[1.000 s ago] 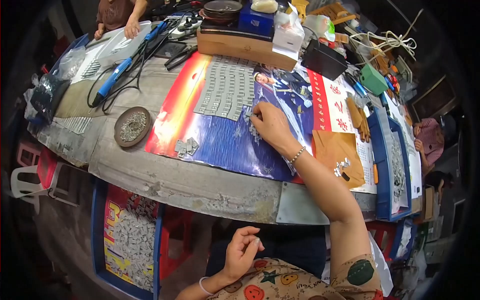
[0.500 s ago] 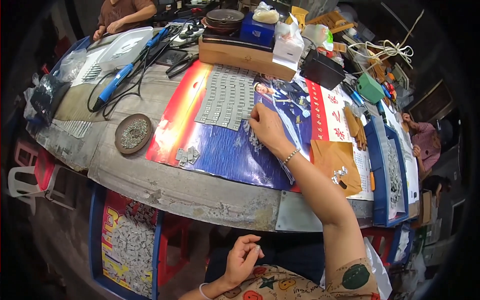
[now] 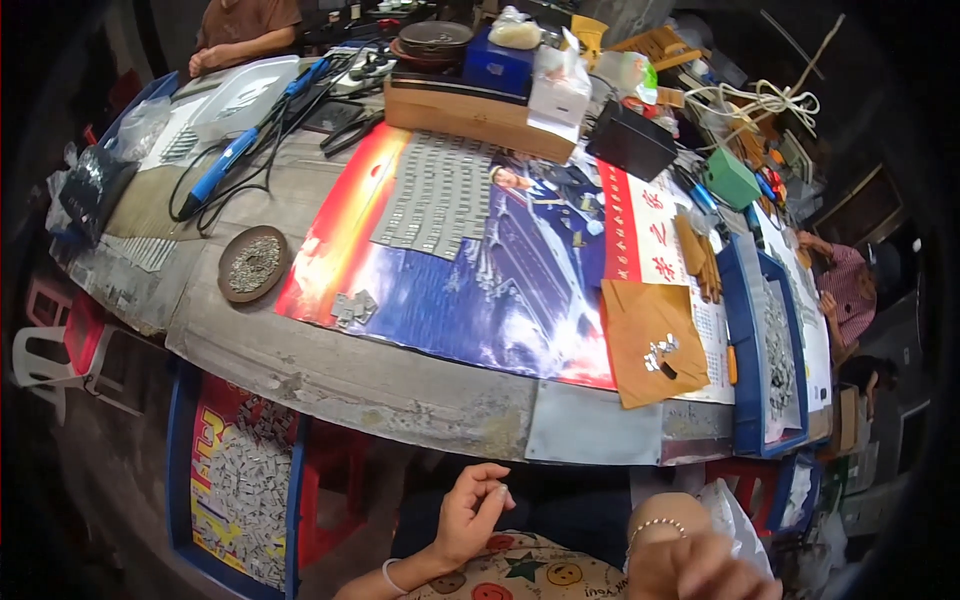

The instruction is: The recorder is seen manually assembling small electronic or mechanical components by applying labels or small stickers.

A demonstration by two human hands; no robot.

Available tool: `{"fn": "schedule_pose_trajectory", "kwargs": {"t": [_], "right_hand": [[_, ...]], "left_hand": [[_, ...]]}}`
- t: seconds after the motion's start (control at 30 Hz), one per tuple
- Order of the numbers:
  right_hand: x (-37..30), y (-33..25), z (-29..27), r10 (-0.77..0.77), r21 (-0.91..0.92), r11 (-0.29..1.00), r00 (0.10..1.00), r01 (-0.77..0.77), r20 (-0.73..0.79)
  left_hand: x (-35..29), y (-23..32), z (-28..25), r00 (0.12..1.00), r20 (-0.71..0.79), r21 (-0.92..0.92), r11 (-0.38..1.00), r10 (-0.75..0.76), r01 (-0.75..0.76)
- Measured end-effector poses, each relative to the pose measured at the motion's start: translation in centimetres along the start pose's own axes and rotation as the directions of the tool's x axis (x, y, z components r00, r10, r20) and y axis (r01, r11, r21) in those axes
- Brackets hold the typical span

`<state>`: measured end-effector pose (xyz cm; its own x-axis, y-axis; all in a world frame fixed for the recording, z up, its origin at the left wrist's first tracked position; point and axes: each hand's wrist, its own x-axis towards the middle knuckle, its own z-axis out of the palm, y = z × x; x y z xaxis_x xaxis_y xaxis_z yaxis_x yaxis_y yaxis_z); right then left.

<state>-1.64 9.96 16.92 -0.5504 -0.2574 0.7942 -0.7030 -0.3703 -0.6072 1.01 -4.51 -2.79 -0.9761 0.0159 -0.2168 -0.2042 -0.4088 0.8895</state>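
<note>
Counted one curled left hand (image 3: 470, 517) at six o'clock, one blurred right hand (image 3: 690, 568) at five. Can't tell either grip. Logged one rectangular grey metal-piece array (image 3: 438, 195) at eleven, close-rowed.

The tan printed fabric top (image 3: 544, 578) has round smiling faces (image 3: 565, 573). A thin white wristband (image 3: 389, 575) and beaded bracelet (image 3: 657, 522) show.

Grey rows (image 3: 440, 195): I see small plates lying flat, beyond the left fingers (image 3: 483, 473).
Loose pile (image 3: 353, 308): grey plates overlapping, ahead-left of them.
</note>
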Motion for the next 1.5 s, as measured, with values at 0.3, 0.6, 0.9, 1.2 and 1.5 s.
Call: {"fn": "schedule_pose_trajectory", "kwargs": {"t": [0.3,0.6,0.9,1.2,1.5], "right_hand": [[-1.9,-0.3,0.6,-0.1,0.388,0.916,0.995,0.102,-0.026],[-2.9,-0.3,-0.1,-0.528,0.114,0.788,0.761,0.604,-0.377],[-3.4,-1.6,-2.4,-0.511,0.121,0.819,0.81,0.56,-0.29],[-6.0,-2.1,-3.1,-0.689,-0.05,0.686,0.625,0.726,-0.367],[-5.0,-3.6,-4.5,-0.298,0.394,0.858,0.944,0.329,-0.139]], "left_hand": [[-1.4,1.9,0.9,0.983,-0.085,0.123,0.98,0.165,-0.154],[4.0,9.7,-7.2,0.73,-0.196,0.774,0.56,0.655,-0.295],[13.1,13.2,-15.7,0.778,-0.073,0.93,0.324,0.624,-0.173],[14.6,13.9,-15.4,0.782,0.137,0.982,0.019,0.608,-0.187],[15.0,14.6,-14.8,0.788,0.237,0.971,-0.145,0.568,-0.188]]}}
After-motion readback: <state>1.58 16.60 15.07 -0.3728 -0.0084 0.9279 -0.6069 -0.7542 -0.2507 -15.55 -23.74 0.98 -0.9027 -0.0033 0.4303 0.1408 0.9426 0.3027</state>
